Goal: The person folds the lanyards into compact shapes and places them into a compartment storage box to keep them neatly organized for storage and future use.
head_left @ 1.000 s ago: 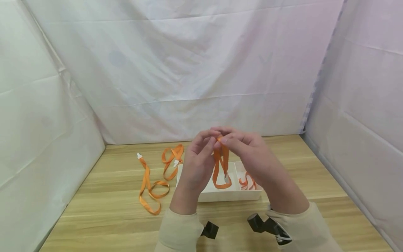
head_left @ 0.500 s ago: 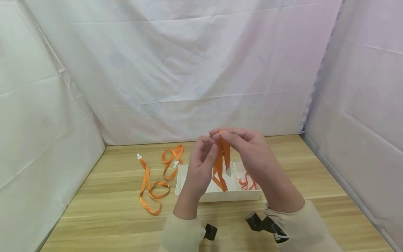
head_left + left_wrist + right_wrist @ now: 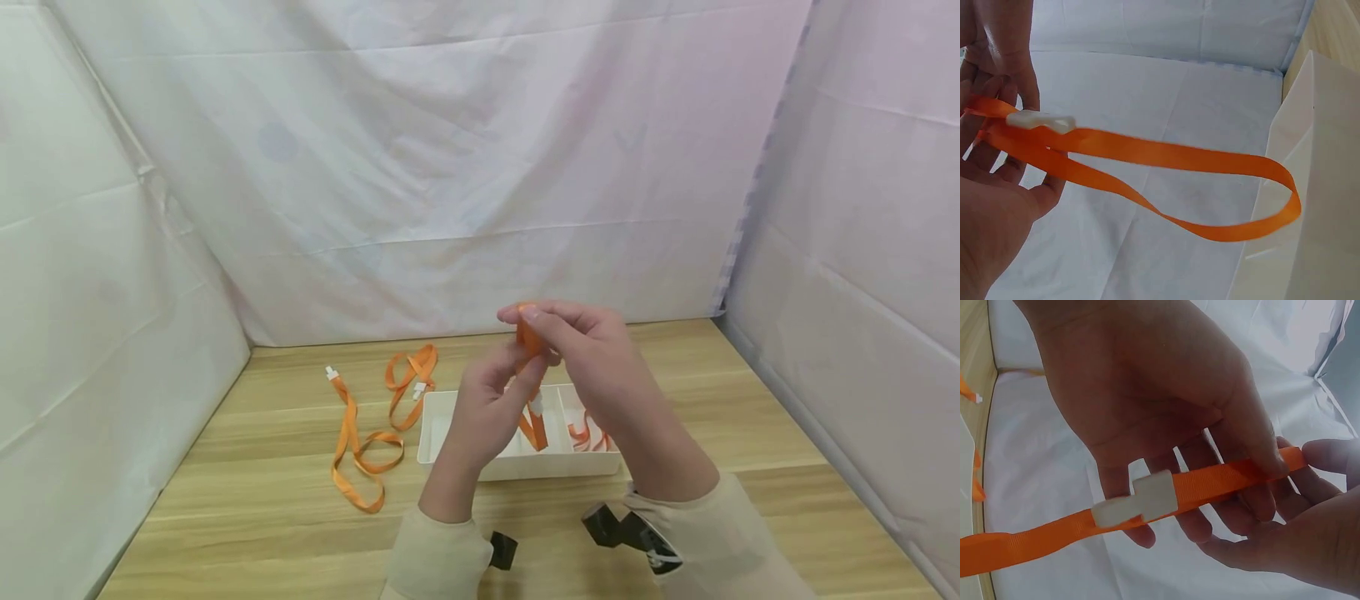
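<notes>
An orange lanyard [image 3: 534, 437] hangs folded between my two hands above the white tray. My right hand [image 3: 596, 342] pinches its top fold between thumb and fingers. Slightly lower, my left hand [image 3: 487, 408] holds the strap with its thumb [image 3: 1267, 456] in front and fingers behind. A white plastic buckle [image 3: 1155, 495] sits on the strap beside the left fingers in the right wrist view. Below it, a long loop of the strap [image 3: 1210, 165] dangles in the left wrist view. From the head, the left fingertips are partly hidden.
The divided white tray [image 3: 540, 468] stands on the wooden table [image 3: 247, 467]. Its right compartment holds orange strap pieces [image 3: 588, 435]. Two more orange lanyards lie left of the tray, a long one [image 3: 347, 433] and a looped one [image 3: 423, 362]. White cloth encloses the back and sides.
My left hand has slid down and right along the lanyard, away from the top fold. My right hand keeps its pinch almost in place. The hanging loop has turned and looks narrower.
</notes>
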